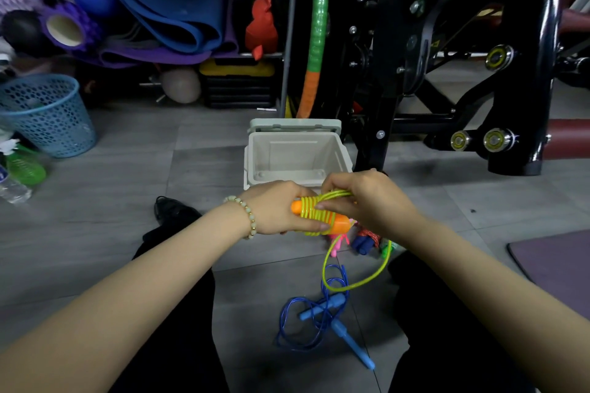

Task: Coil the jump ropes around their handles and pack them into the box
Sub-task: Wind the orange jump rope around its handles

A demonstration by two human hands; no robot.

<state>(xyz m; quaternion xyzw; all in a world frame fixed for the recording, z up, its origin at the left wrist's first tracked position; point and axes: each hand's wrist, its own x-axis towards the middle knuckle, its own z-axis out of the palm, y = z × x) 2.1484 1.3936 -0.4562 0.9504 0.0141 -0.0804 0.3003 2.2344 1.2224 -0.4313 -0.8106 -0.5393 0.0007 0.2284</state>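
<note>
**Lower centre, between the black-trousered legs.** A blue plastic-cord jump rope with pale blue handles lay loose and tangled on the grey tiled floor. We judged it not yet begun.

**Just above.** The free tail of a yellow-green plastic cord dropped in one open loop to the floor. We therefore judged the winding in hand well advanced but unfinished.

**Centre.** The left hand gripped a pair of orange plastic handles at their left end, with many turns of cord already round them. The right hand pinched the cord above the coil, with several strands gathered under its fingers.

**Beneath the right hand.** A pink-handled rope and a dark blue and red bundle lay on the floor. We could not tell whether either was coiled.

**Just beyond the hands.** The pale grey plastic box stood with its lid hinged back and no rope visible inside. Packing, in our judgement, had not started.

**Room for moving.** The box mouth lay open directly ahead of the hands, with bare floor to its left. A black steel exercise frame stood close on its right, and a purple mat edge lay at the frame's right side. A blue perforated basket stood at far left, well apart.
</note>
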